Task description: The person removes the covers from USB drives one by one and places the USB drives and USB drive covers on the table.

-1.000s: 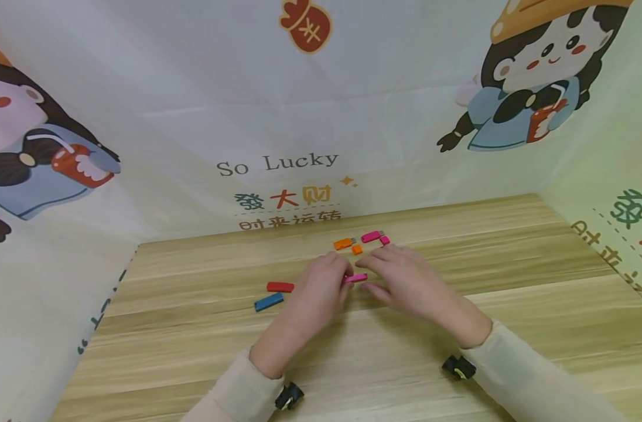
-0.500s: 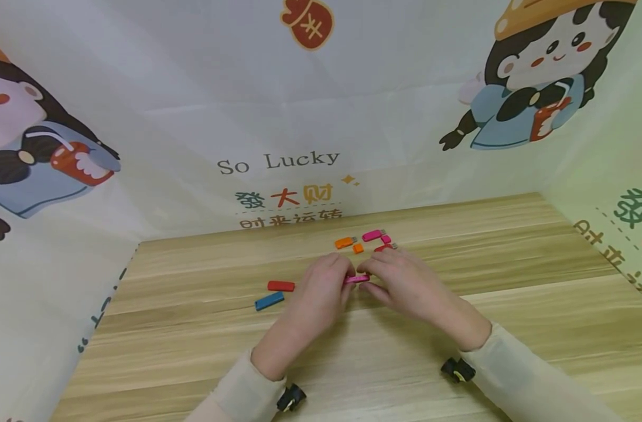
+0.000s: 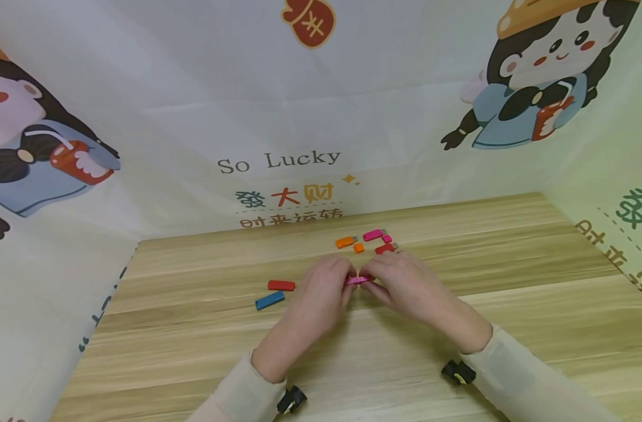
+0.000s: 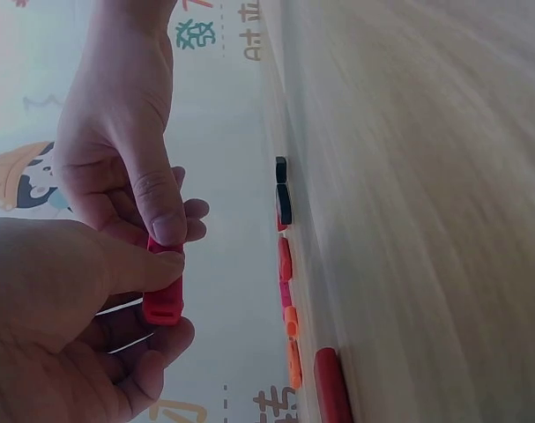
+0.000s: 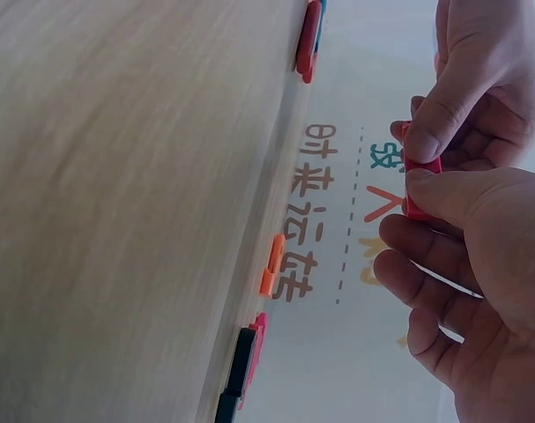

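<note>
Between both hands, raised over the table, is a pink USB flash drive (image 3: 357, 281). My left hand (image 3: 325, 285) pinches its left end between thumb and fingers. The other end is pinched by my right hand (image 3: 407, 282), and the two thumbs nearly meet in the left wrist view. Fingers cover much of the drive. Just beyond the right hand lies a red USB drive (image 3: 385, 248) with its metal plug bare. Left of the left hand are a red stick-shaped drive (image 3: 281, 285) and a blue one (image 3: 269, 300).
Farther back lie an orange USB drive (image 3: 344, 242) with its orange cap (image 3: 358, 248), and a pink drive (image 3: 372, 235) with a pink cap (image 3: 386, 239). The right wrist view shows a black piece (image 5: 241, 362) on the wood tabletop (image 3: 194, 351). A printed cloth wall (image 3: 194, 117) borders the table.
My right hand has closed its thumb and fingers on the pink drive's right end, where they stood apart before. The red drive behind that hand has come into sight.
</note>
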`<control>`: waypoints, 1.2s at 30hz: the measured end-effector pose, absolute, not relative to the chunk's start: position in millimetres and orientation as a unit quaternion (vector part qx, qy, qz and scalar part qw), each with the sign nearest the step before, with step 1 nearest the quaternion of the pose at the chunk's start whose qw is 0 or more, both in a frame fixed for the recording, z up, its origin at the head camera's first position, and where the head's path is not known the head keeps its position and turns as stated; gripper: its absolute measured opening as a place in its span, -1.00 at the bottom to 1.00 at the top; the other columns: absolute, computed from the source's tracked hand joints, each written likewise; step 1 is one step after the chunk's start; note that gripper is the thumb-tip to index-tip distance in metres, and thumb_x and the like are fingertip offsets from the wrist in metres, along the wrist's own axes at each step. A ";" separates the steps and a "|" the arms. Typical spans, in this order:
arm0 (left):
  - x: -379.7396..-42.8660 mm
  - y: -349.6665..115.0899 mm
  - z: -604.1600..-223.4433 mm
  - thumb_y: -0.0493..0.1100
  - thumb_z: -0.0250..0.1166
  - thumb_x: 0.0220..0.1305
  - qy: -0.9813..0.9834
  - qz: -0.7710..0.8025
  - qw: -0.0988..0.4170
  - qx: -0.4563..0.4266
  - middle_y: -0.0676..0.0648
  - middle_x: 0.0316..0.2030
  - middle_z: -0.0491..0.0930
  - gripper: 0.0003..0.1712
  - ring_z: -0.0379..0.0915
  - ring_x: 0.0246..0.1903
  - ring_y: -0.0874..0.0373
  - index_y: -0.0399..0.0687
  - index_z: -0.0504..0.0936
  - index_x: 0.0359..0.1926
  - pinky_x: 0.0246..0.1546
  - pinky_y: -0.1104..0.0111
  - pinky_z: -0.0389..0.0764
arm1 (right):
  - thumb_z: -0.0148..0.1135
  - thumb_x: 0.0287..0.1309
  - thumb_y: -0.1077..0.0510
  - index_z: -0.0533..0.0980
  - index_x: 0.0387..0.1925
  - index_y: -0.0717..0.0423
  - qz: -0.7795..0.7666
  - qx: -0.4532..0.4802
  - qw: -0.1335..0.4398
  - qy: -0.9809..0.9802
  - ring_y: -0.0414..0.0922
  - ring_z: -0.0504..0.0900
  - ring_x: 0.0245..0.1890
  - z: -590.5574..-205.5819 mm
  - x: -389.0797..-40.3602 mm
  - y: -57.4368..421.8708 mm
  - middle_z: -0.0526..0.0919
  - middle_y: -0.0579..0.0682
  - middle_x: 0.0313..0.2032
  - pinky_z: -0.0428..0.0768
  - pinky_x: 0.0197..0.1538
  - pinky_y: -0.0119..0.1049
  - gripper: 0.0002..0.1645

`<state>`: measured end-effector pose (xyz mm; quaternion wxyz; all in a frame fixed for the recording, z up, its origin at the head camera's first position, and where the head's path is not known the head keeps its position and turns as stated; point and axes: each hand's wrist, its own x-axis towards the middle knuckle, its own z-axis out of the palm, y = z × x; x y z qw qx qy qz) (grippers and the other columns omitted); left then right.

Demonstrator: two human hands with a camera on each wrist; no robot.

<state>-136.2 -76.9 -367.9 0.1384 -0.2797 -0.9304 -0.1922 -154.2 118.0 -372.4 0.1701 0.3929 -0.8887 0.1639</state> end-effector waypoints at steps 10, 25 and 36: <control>-135.9 -76.4 -368.7 -0.17 0.33 0.32 -0.930 -0.178 0.146 -0.288 0.05 -0.32 0.57 -0.93 0.48 -0.23 0.15 -0.07 0.66 -0.26 -0.08 0.32 0.55 | 0.36 0.22 0.08 0.64 -0.22 0.03 0.173 0.400 0.172 -0.884 -0.22 0.59 -0.32 -371.4 -151.9 118.7 0.67 -0.18 -0.31 0.56 -0.18 -0.29 -0.86; -133.7 -77.4 -365.4 -0.17 0.32 0.34 -0.924 -0.175 0.149 -0.307 0.07 -0.32 0.59 -0.92 0.49 -0.24 0.18 -0.08 0.70 -0.25 -0.03 0.33 0.52 | 0.34 0.25 0.07 0.63 -0.23 0.02 0.179 0.400 0.162 -0.884 -0.24 0.57 -0.33 -368.7 -148.5 119.3 0.66 -0.18 -0.32 0.56 -0.18 -0.31 -0.87; -132.9 -79.1 -361.6 -0.19 0.32 0.34 -0.909 -0.196 0.164 -0.330 0.08 -0.35 0.64 -0.91 0.51 -0.26 0.20 -0.09 0.73 -0.26 -0.06 0.37 0.52 | 0.34 0.24 0.12 0.64 -0.20 0.05 0.196 0.429 0.165 -0.867 -0.22 0.61 -0.28 -364.9 -147.7 121.5 0.69 -0.15 -0.28 0.58 -0.13 -0.32 -0.87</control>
